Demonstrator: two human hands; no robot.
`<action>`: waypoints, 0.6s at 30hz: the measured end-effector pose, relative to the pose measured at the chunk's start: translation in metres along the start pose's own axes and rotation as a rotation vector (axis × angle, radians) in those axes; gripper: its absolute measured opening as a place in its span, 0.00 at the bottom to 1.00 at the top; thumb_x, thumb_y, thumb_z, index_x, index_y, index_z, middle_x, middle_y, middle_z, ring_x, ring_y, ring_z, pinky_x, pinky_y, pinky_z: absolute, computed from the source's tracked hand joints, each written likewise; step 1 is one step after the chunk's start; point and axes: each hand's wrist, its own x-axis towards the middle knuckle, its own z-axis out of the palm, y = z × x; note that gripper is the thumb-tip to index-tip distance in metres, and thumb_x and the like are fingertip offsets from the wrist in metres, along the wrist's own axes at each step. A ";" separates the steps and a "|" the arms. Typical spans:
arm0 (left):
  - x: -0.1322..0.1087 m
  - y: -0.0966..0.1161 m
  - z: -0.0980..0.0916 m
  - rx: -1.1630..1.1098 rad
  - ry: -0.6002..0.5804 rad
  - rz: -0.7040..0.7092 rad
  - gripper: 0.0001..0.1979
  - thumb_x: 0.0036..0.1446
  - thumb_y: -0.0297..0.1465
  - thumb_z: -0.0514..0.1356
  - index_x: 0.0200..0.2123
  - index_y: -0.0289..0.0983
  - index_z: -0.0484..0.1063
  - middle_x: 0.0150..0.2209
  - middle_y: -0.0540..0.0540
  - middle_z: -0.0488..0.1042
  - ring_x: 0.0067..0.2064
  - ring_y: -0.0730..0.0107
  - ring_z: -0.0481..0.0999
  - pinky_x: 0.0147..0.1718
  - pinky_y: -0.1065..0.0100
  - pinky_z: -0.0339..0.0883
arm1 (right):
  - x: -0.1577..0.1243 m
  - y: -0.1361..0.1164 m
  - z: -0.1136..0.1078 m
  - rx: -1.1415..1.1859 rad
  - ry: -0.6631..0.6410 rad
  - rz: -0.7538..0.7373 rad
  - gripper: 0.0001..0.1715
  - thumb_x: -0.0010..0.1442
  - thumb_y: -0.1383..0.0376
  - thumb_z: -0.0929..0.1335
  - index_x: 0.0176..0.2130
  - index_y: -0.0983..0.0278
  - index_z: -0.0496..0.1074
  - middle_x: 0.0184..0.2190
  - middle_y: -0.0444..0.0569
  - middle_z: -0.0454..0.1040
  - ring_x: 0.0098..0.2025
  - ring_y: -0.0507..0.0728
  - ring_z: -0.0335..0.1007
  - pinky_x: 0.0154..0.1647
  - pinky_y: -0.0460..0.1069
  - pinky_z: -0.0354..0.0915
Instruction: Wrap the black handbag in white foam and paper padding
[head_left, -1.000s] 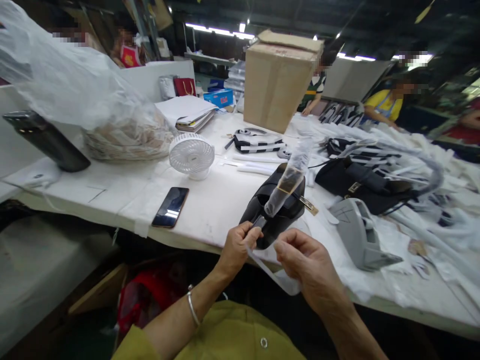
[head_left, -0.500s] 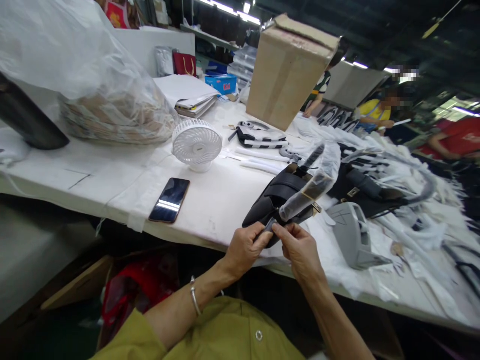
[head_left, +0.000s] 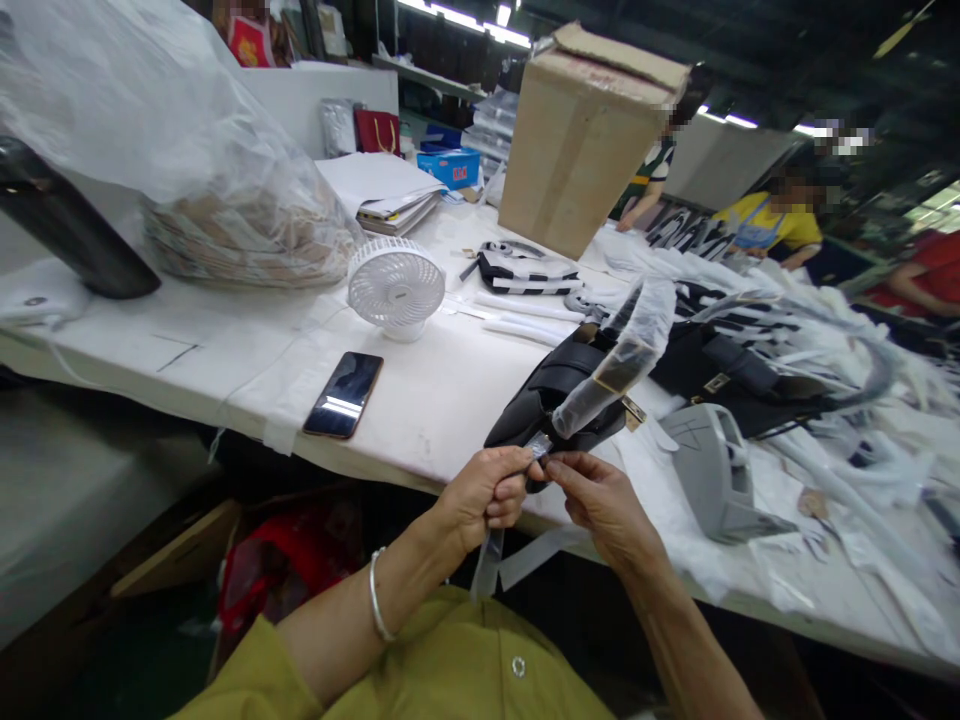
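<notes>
A black handbag (head_left: 566, 375) lies on the table edge, its handle (head_left: 626, 350) wrapped in clear plastic film. At the bag's near end, my left hand (head_left: 487, 490) is closed around a translucent plastic strip (head_left: 489, 565), whose loose end hangs below the fist. My right hand (head_left: 600, 495) is closed in a pinch close beside the left fingertips, against the bag's near end; what lies between its fingers is mostly hidden. Another length of strip (head_left: 544, 556) curves out below the hands. A gold clasp (head_left: 634, 412) shows at the bag's right side.
Left of the bag are a phone (head_left: 345, 394) and a white fan (head_left: 396, 285). A grey tape dispenser (head_left: 705, 470) stands to the right, before heaped wrapped straps and bags. Behind are a cardboard box (head_left: 574, 150) and a checkered bag (head_left: 529, 272). Other people work farther back.
My left hand has curled into a fist, and translucent strip lengths now hang below my hands. Shiny film shows at the bag's near end. The view has shifted slightly.
</notes>
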 end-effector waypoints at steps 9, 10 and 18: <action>-0.012 -0.012 0.020 -0.191 0.093 -0.124 0.12 0.53 0.36 0.64 0.28 0.32 0.70 0.11 0.62 0.51 0.12 0.86 0.42 0.11 0.78 0.38 | 0.007 0.007 0.019 -0.112 0.191 -0.213 0.22 0.39 0.57 0.79 0.19 0.63 0.65 0.15 0.38 0.65 0.18 0.47 0.54 0.19 0.44 0.49; -0.013 -0.014 0.021 -0.175 0.119 -0.092 0.13 0.52 0.37 0.66 0.28 0.33 0.70 0.11 0.62 0.51 0.12 0.86 0.43 0.11 0.78 0.38 | 0.006 0.006 0.020 -0.117 0.182 -0.216 0.22 0.39 0.57 0.78 0.19 0.64 0.66 0.15 0.39 0.65 0.18 0.47 0.55 0.19 0.44 0.50; -0.010 -0.021 0.020 0.012 0.221 0.100 0.21 0.47 0.48 0.67 0.28 0.35 0.69 0.12 0.61 0.55 0.11 0.85 0.48 0.10 0.77 0.39 | -0.026 0.002 0.007 0.242 -0.250 0.091 0.24 0.52 0.54 0.75 0.43 0.67 0.76 0.10 0.31 0.52 0.14 0.43 0.32 0.14 0.42 0.33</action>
